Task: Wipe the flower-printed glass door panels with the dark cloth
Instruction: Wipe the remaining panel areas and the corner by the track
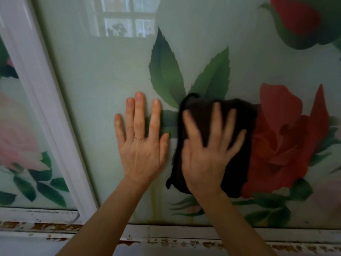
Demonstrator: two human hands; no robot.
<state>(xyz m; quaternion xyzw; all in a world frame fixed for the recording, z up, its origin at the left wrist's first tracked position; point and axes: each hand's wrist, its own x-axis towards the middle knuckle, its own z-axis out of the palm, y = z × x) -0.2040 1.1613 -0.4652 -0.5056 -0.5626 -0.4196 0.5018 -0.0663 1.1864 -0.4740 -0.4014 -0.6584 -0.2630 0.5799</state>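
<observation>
No legible text, labels or numbers (glass panel (114, 74) included).

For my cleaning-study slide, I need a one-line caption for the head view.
Right hand presses a dark cloth against the rose-printed glass panel while the left hand rests flat beside it.

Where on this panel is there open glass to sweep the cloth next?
Open glass: above the left hand, between the white frame and the green leaves, up to the window reflection. Crowded: leftward, the cloth under the right hand nearly meets the left hand.
</observation>
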